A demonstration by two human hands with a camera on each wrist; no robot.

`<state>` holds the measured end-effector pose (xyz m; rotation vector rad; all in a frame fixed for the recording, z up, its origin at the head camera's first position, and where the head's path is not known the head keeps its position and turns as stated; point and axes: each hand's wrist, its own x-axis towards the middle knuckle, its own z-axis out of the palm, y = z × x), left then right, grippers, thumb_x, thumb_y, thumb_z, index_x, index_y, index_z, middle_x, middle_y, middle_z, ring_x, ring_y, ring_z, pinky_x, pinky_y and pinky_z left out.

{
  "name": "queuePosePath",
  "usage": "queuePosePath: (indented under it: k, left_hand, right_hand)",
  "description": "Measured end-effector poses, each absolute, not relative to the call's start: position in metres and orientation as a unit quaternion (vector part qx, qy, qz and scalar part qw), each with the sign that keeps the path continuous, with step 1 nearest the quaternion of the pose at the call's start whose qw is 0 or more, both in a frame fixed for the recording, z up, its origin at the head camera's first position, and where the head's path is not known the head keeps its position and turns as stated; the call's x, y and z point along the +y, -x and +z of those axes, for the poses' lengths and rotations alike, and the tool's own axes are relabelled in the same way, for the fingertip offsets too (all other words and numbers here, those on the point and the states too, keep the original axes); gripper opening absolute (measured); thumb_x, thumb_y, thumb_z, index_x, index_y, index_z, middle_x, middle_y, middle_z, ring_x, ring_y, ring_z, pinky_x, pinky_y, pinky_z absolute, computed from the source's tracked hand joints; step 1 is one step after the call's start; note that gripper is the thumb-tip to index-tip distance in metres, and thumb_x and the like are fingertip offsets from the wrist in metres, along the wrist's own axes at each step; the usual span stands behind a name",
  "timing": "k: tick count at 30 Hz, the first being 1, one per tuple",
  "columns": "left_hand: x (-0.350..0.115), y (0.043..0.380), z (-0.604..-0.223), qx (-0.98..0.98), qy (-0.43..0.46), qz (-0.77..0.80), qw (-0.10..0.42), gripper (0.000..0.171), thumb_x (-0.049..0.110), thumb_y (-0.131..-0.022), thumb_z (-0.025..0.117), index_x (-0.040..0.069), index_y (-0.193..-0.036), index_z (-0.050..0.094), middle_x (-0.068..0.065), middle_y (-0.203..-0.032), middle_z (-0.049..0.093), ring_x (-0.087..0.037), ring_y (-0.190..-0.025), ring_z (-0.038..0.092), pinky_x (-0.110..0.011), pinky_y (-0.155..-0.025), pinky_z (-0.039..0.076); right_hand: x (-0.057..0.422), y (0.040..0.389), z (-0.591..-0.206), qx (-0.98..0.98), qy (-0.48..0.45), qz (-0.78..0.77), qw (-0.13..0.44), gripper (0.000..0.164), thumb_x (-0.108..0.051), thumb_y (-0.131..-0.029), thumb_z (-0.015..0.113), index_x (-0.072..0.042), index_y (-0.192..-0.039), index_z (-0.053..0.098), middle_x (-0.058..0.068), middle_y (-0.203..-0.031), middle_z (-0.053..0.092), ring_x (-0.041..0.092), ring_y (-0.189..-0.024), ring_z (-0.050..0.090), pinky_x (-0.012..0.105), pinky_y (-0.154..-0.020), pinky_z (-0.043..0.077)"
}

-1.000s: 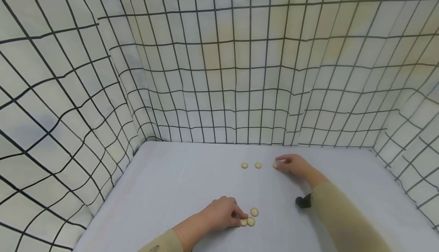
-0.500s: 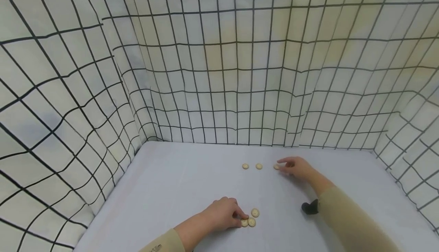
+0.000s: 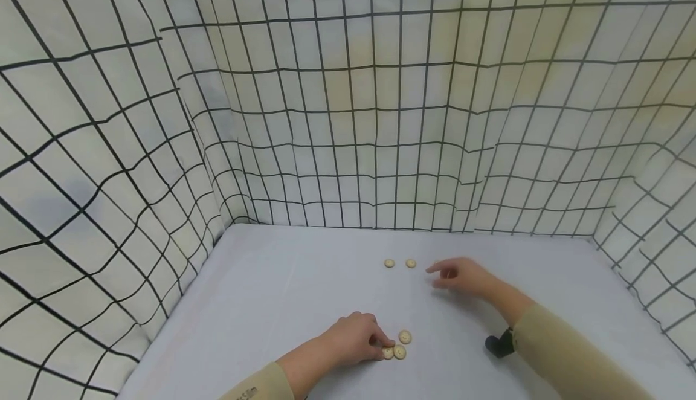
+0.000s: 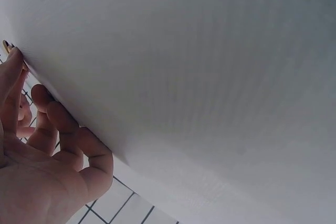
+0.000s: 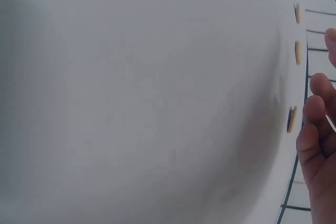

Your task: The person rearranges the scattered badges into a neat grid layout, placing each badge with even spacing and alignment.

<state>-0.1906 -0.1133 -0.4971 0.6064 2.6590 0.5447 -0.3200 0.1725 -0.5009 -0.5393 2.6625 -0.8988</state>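
Observation:
My left hand (image 3: 352,338) rests low on the white table, its thumb and forefinger pinching a pale round button (image 3: 388,353). Against that one lies a second button (image 3: 399,351), and a third button (image 3: 405,336) sits just beyond. In the left wrist view the fingertips (image 4: 16,55) meet at a button's edge. My right hand (image 3: 464,276) hovers farther back, fingers parted and holding nothing. To its left are two spaced buttons, a left one (image 3: 389,263) and a right one (image 3: 411,263). Another button (image 5: 292,119) lies near the right fingers in the right wrist view, mostly hidden in the head view.
A white cloth (image 3: 261,303) covers the table. White walls with a black grid (image 3: 348,146) enclose its back and sides. A small black device (image 3: 499,344) sticks out at the right wrist beside the sleeve (image 3: 565,351).
My right hand has let go of the third button in the back row and drawn slightly back towards me, fingers spreading. The left hand has stayed on its button.

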Motion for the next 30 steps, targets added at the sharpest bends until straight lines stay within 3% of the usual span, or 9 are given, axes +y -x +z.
queuePosePath:
  k: [30]
  left_hand:
    - [-0.114, 0.193, -0.498, 0.936, -0.228, 0.197, 0.181, 0.026, 0.028, -0.083, 0.080, 0.037, -0.108, 0.077, 0.017, -0.078, 0.052, -0.004, -0.070, 0.046, -0.026, -0.062, 0.039]
  right_hand:
    - [0.130, 0.269, -0.501, 0.857, 0.340, -0.311, 0.230, 0.031, -0.029, -0.081, 0.082, -0.029, -0.111, 0.076, -0.012, -0.083, 0.064, 0.009, -0.074, 0.056, 0.027, -0.068, 0.048]
